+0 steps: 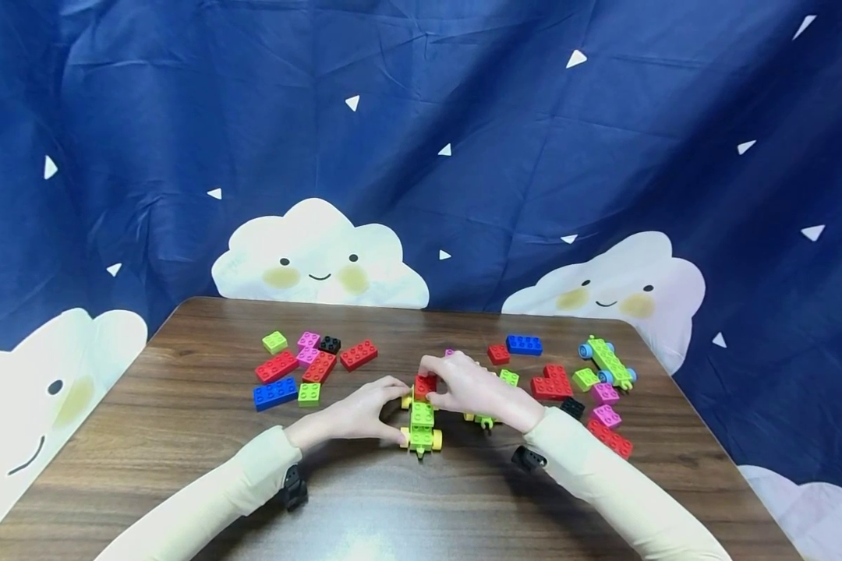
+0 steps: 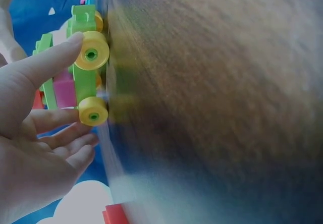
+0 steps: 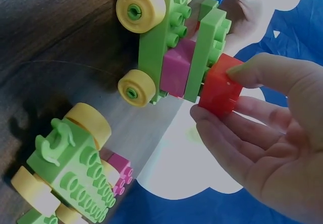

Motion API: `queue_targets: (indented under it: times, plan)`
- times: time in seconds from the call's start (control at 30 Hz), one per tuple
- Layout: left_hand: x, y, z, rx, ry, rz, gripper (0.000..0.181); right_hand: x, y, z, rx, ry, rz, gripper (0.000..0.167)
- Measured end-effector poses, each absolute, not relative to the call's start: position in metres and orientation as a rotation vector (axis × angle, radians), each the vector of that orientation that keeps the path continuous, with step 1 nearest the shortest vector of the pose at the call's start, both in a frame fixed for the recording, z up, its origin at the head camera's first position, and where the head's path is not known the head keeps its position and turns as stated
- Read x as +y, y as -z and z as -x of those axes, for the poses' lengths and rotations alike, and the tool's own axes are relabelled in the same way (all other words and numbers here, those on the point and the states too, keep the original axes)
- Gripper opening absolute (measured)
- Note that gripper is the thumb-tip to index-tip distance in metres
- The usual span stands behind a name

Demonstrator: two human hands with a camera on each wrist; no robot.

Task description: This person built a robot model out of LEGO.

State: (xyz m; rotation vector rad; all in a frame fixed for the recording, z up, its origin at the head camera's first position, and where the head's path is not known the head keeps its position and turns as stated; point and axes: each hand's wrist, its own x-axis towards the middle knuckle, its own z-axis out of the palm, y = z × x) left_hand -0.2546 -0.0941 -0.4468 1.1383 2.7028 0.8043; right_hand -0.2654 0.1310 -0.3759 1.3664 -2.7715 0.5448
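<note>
Near the middle of the table stands a toy car (image 1: 421,442), a green base on yellow wheels. A pink brick (image 3: 176,67) sits on its base, with a long green brick (image 3: 206,50) across the top. My left hand (image 1: 354,413) holds the car from the left, thumb at one yellow wheel (image 2: 93,50) and a finger by the other. Between thumb and fingers, my right hand (image 1: 472,387) pinches a red brick (image 3: 221,85) at the end of the long green brick. Whether the red brick is fully seated is hard to tell.
Another green car base (image 3: 65,158) with yellow wheels stands right of the car, partly under my right arm. Loose bricks lie at the left, including a blue brick (image 1: 276,393). More lie at the right, near a blue-wheeled green base (image 1: 609,363).
</note>
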Motion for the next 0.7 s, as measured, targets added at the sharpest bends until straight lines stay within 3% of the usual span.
queue_targets:
  times: [0.7]
  plan:
    - [-0.0928,0.4468,0.256,2.697,-0.796,-1.16,0.077,0.1319,0.3707,0.266,-2.737,-0.493,-1.414,0.013]
